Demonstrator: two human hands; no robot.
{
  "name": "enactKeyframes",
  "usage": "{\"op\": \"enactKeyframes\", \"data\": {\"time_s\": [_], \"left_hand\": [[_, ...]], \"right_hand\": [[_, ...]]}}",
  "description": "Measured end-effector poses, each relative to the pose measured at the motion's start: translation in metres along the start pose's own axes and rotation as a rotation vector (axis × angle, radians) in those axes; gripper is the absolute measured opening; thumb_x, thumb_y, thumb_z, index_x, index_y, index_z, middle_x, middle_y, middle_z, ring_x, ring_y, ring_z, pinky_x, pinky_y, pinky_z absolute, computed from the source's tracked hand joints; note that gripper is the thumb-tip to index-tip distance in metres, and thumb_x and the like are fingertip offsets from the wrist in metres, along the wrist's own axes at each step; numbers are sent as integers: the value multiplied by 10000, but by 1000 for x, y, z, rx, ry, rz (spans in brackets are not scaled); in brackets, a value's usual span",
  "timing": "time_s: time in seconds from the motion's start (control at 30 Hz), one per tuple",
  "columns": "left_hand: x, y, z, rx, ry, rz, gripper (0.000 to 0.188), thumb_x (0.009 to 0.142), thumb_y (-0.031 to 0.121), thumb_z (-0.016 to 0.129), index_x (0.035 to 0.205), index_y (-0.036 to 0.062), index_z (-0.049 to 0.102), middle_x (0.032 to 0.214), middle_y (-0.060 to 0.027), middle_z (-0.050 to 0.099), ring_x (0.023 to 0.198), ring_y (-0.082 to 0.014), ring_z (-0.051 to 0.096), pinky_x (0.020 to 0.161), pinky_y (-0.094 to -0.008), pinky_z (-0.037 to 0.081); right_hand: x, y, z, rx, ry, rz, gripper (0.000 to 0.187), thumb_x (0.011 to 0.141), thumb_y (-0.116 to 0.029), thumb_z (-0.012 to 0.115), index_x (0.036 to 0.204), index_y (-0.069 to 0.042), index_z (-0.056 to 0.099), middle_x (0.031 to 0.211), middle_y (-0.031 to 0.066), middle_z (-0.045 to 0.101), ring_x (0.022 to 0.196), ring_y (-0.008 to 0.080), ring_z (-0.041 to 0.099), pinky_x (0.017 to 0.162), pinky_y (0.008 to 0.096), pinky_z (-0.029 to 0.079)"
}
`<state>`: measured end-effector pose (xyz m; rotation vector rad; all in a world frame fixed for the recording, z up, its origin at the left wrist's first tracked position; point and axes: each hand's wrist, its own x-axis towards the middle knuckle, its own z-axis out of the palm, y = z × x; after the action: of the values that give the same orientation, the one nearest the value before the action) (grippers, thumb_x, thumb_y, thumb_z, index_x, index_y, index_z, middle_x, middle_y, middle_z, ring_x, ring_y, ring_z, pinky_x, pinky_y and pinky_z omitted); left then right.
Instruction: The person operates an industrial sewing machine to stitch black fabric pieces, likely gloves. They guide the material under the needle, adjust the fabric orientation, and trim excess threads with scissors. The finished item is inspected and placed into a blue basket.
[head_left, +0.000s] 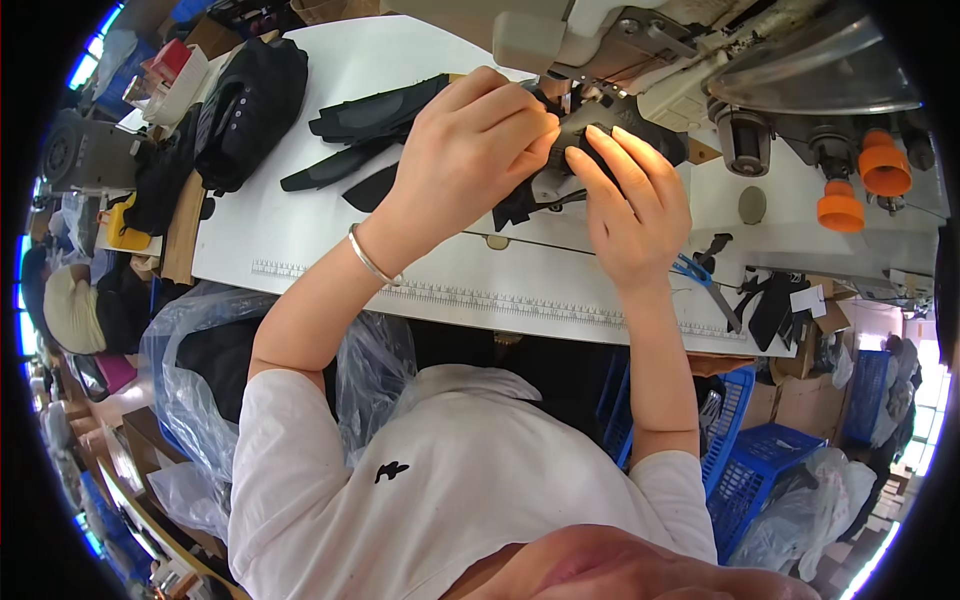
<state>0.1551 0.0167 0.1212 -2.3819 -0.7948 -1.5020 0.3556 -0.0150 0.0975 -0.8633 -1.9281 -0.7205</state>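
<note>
Under the lit head of a sewing machine (570, 90), both my hands work at a small black fabric piece (515, 208). My left hand (475, 150), a silver bangle on its wrist, is closed in a pinch at the piece beside the needle area; the fingertips hide part of what it grips. To the right, my right hand (637, 205) has its fingers stretched out and apart, the tips touching the dark material by the machine's foot. Left of my left hand lie several flat black cut pieces (375, 110) on the white table (330, 225).
Along the table's near edge runs a printed ruler (480, 298). Blue-handled snips (705, 285) and black straps (775, 308) lie at the right. A black bundle (250, 110) is at the far left. Orange-capped parts (840, 208) hang at the right; blue crates (765, 470) stand below.
</note>
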Motion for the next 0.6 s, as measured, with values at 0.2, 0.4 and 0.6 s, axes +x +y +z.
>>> {"op": "enactKeyframes", "data": {"time_s": [0.2,0.4,0.6], "left_hand": [[-3,6,11,51,83,-7,184,700,-44,775,851,35,706,822,-29,652,749,-231,616,667,-324,548],[-11,25,24,201,142,-61,207,697,-32,773,875,42,697,861,-24,647,773,-226,613,669,-315,536],[-10,39,34,280,191,-117,193,699,-5,777,858,38,677,856,-25,621,775,-224,597,642,-317,512]], "right_hand": [[4,8,-1,11,5,21,267,679,-75,718,925,-153,788,1063,-18,744,983,186,692,770,315,549],[9,18,-7,83,-50,65,257,709,-55,720,926,-174,791,1074,-40,747,976,184,693,800,326,537],[14,31,-10,159,-134,143,245,797,-28,694,964,-177,796,1067,-5,770,861,203,675,757,317,529]]}}
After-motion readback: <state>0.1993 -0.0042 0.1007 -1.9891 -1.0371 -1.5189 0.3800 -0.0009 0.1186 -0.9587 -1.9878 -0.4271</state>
